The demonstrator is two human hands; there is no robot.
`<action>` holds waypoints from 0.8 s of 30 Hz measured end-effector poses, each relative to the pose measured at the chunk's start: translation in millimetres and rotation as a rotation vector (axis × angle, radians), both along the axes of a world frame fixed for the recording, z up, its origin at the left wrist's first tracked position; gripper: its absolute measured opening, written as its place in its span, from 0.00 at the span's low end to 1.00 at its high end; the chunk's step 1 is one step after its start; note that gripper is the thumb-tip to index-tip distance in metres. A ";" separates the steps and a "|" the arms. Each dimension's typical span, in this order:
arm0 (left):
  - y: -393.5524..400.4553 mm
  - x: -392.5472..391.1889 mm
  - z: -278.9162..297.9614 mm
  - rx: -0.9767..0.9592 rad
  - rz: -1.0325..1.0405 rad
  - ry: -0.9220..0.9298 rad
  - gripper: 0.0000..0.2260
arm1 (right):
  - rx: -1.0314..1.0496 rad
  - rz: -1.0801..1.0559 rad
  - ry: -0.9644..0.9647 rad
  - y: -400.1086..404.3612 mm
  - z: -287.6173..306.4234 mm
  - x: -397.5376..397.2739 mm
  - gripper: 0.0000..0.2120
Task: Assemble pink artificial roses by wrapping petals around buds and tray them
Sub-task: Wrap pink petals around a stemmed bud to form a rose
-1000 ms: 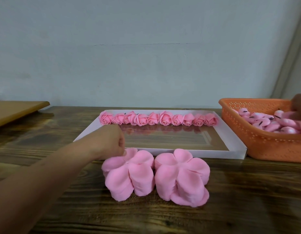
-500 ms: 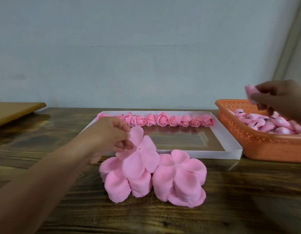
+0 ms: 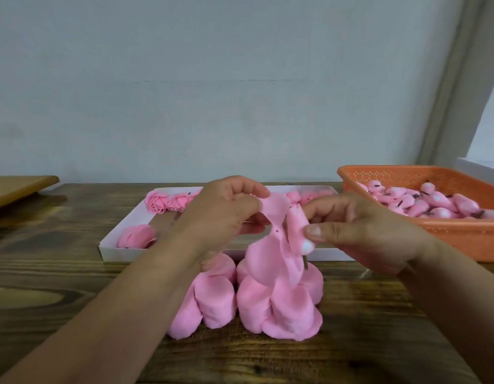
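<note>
1. Orange perforated plastic basket [image 3: 462, 234] on your right: many pink buds left.
2. White shallow tray [image 3: 112, 242]: one back row of finished pink roses [image 3: 168, 202], mostly bare.
3. Two pink petal stacks [image 3: 279, 309] remain on the wooden table.
4. Your left hand [image 3: 226, 214] pinches a pink petal sheet [image 3: 268, 253]; your right hand [image 3: 359, 231] holds a white-based pink bud [image 3: 298, 231] against it, wrapping not yet done.

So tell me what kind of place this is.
Probably a small craft workbench for piecework flower assembly: a wooden table against a plain wall, an orange basket full of buds, stacks of pink petals, and finished roses lined in a white tray.
</note>
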State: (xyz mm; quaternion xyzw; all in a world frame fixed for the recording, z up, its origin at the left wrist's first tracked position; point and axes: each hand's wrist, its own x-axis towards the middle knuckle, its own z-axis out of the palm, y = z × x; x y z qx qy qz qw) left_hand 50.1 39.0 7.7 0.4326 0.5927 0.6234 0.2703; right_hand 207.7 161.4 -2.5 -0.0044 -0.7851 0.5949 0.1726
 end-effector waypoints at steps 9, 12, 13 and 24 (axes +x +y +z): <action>5.8 14.8 -18.3 -0.054 0.246 0.130 0.29 | -0.190 -0.310 0.272 3.3 13.1 -5.3 0.08; 5.5 22.3 -20.9 -0.163 0.004 -0.069 0.39 | -0.369 -0.301 0.395 -0.4 22.5 -11.0 0.09; 6.2 26.1 -22.0 -0.205 -0.126 -0.184 0.43 | -0.410 -0.294 0.411 -2.3 23.1 -13.7 0.10; 10.6 39.8 -23.5 0.181 -0.086 -0.729 0.17 | -0.210 -0.511 0.380 -24.6 -8.6 -29.6 0.07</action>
